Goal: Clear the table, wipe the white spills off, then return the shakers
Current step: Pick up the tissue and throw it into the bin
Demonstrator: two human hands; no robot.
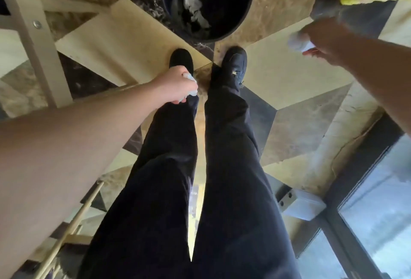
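We stand by the bin [209,0] with white scraps in it, our left hand [175,87] and right hand [322,40] each squeezing a white wad, so wiping may be done, no shakers seen

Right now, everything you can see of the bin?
The bin is round, dark, almost black, with a thin rim; material unclear. It stands open-topped on the patterned stone floor, just ahead of the person's black shoes, apart from them. Inside lies crumpled white waste over darker scraps. The frame's top edge cuts off its far side. Neither hand touches it.
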